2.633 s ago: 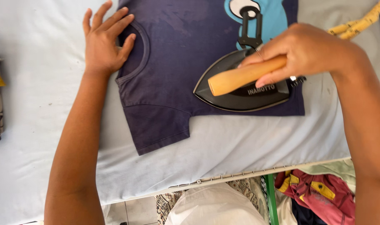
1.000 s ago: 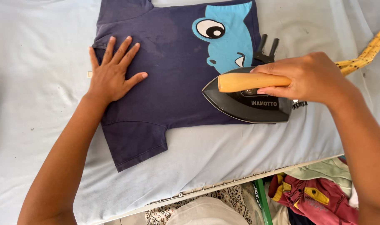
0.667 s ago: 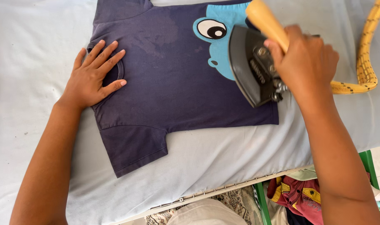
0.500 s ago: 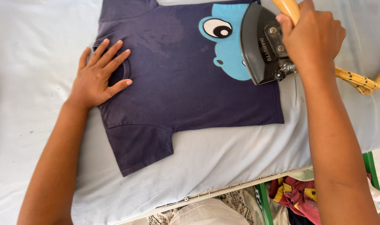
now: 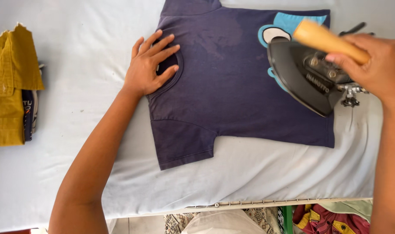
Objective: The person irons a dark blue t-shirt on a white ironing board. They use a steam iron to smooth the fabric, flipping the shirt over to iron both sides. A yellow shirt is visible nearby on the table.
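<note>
A small navy T-shirt (image 5: 232, 95) with a light-blue cartoon print (image 5: 288, 26) lies flat on a white padded ironing table (image 5: 76, 78). My left hand (image 5: 152, 65) rests palm down with fingers spread on the shirt's neck opening, pinning the cloth. My right hand (image 5: 372, 65) grips the wooden handle (image 5: 327, 41) of a heavy black iron (image 5: 305, 80). The iron sits on the shirt's right part, over the print, its point turned toward the upper left.
A stack of folded clothes, mustard yellow on top (image 5: 11, 86), lies at the table's left edge. Below the table's front edge (image 5: 258, 203) are a pale bundle (image 5: 223, 221) and red and yellow garments (image 5: 331, 219).
The iron swung from lying across the shirt's lower right up onto the cartoon print, now covering most of it. My left hand slid onto the collar. The view shifted, bringing the folded stack into sight.
</note>
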